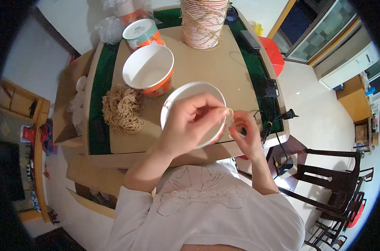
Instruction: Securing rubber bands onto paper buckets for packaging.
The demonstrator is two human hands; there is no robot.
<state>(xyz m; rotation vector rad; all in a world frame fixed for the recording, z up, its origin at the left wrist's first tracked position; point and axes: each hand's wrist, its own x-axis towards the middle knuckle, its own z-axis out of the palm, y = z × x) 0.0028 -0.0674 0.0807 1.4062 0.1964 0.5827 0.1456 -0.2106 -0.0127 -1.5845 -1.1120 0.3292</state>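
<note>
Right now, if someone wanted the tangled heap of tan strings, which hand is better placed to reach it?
Probably the left hand: it is over the round, white-inside bowl, nearer the tangled heap of tan strings. The right hand is farther off, beyond the bowl's right edge.

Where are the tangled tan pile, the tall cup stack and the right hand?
tangled tan pile (pixel 122 111): head view, middle of the heap
tall cup stack (pixel 204 25): head view, side facing us
right hand (pixel 249 140): head view, back of the hand

Smooth paper tub (pixel 190 90), rough fibrous string pile (pixel 122 111), glossy floor (pixel 319 113), matt cloth shirt (pixel 223 217), wooden chair (pixel 319 181)
</note>
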